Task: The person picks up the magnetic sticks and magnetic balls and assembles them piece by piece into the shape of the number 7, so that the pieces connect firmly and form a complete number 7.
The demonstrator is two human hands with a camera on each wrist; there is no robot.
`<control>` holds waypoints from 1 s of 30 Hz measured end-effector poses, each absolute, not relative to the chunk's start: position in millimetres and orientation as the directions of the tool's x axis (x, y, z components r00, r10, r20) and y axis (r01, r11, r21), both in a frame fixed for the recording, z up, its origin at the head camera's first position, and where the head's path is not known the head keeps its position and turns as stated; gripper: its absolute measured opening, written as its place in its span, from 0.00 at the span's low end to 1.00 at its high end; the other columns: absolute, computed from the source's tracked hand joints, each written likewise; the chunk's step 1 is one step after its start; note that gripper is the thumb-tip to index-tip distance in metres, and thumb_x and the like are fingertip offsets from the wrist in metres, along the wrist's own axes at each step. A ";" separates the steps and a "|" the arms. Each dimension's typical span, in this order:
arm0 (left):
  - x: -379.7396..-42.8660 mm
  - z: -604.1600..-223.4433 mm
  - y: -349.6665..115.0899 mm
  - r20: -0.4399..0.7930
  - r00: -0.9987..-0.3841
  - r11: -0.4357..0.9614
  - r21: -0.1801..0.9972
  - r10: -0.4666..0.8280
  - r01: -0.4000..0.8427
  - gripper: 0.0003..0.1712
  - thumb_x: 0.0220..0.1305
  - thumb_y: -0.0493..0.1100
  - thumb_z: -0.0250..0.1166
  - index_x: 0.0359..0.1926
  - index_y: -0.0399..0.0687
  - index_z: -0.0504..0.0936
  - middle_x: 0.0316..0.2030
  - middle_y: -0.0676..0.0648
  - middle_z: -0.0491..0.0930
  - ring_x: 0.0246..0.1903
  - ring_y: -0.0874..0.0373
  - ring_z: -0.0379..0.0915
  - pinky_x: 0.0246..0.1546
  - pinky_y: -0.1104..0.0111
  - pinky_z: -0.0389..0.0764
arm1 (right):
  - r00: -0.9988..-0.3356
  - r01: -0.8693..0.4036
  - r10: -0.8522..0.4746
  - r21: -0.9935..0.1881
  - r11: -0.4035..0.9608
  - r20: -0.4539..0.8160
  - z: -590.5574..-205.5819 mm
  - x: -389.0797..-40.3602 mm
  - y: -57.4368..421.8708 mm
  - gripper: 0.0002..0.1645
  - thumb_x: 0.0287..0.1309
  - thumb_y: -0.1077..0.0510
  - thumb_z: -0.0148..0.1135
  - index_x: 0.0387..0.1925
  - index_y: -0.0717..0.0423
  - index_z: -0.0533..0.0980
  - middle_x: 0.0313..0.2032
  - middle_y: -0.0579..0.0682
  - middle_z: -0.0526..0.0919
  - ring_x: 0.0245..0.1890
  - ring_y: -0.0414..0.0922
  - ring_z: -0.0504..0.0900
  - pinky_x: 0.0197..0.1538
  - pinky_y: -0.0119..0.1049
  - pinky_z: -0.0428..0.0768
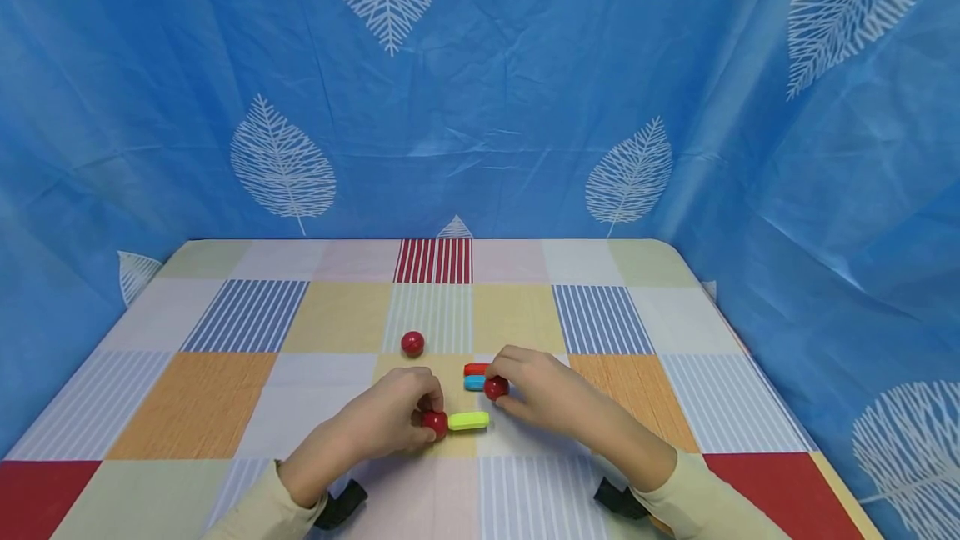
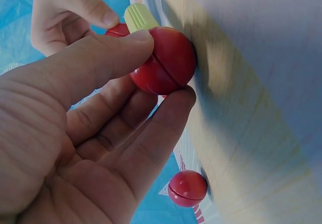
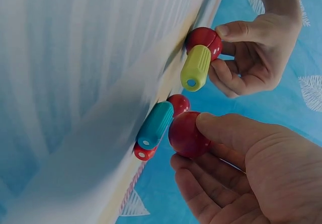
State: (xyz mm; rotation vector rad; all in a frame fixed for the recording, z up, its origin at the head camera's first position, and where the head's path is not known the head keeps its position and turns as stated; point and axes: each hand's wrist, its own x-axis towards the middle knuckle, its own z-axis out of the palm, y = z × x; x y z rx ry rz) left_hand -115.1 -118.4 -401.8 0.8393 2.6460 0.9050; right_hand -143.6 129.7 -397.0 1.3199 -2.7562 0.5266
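Note:
My left hand (image 1: 393, 412) pinches a glossy red ball (image 2: 171, 58) with a seam between thumb and fingertips. At that ball's right side lies a short ribbed yellow-green stick (image 1: 468, 421); they appear to touch. In my right hand (image 1: 547, 390) a second red ball (image 3: 188, 134) is held between thumb and fingers. It is close to the right ends of a blue stick (image 1: 475, 383) and a red stick (image 1: 476, 369), which lie side by side; the head view does not show whether it touches them. A third red ball (image 1: 412, 344) rests on the cloth beyond my left hand.
A patchwork-patterned cloth (image 1: 322, 315) covers the table. Blue curtains (image 1: 487, 90) with white leaf prints stand behind it and along the sides. A black strap (image 1: 341, 505) is at my left wrist, another black strap (image 1: 621, 498) at my right.

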 end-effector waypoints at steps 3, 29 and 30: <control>-115.3 -402.3 -118.3 -0.030 -0.813 0.651 0.618 0.581 0.442 0.14 0.47 0.36 0.77 0.28 0.49 0.78 0.27 0.57 0.73 0.28 0.64 0.72 0.28 0.75 0.76 | -0.638 -0.763 -0.746 -0.283 0.581 0.190 -397.2 -140.4 133.3 0.12 0.53 0.59 0.72 0.40 0.51 0.80 0.38 0.41 0.79 0.38 0.35 0.77 0.43 0.28 0.78; -116.2 -402.3 -117.1 -0.026 -0.817 0.651 0.620 0.575 0.439 0.14 0.46 0.34 0.77 0.28 0.48 0.78 0.27 0.56 0.73 0.28 0.61 0.72 0.28 0.75 0.76 | -0.619 -0.771 -0.776 -0.285 0.570 0.121 -405.1 -123.5 143.6 0.11 0.53 0.60 0.70 0.39 0.51 0.79 0.38 0.41 0.78 0.35 0.33 0.74 0.40 0.27 0.77; -116.1 -402.2 -117.1 -0.022 -0.816 0.648 0.619 0.578 0.442 0.14 0.46 0.34 0.77 0.27 0.48 0.78 0.27 0.55 0.73 0.28 0.61 0.72 0.28 0.75 0.76 | -0.620 -0.769 -0.776 -0.285 0.572 0.113 -405.5 -122.9 143.7 0.11 0.53 0.59 0.70 0.39 0.51 0.79 0.37 0.41 0.78 0.34 0.33 0.74 0.40 0.26 0.77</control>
